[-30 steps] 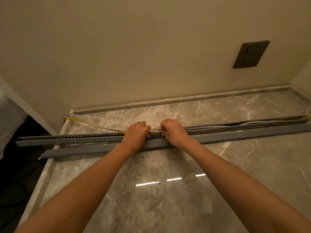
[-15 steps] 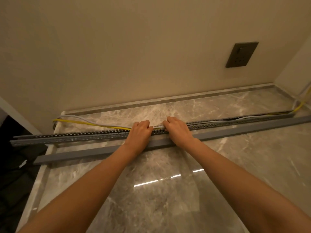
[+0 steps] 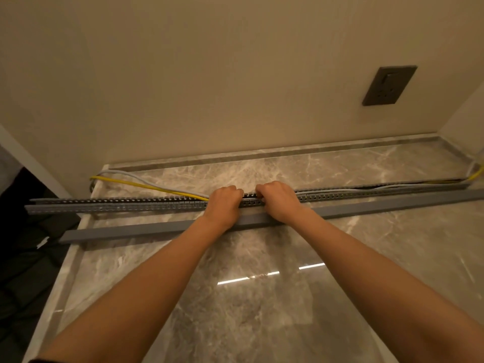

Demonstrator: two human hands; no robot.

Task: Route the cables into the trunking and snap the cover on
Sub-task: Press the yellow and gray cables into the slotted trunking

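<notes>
Fingers (image 3: 237, 191) of both hands press cables (image 3: 157, 186) into trunking (image 3: 131, 204).

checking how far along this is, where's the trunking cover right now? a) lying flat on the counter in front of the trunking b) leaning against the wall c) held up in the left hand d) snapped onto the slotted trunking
a: the plain grey cover lies on the marble counter on the near side of the slotted trunking, whose top is open, while both hands work at the trunking's middle.
</notes>
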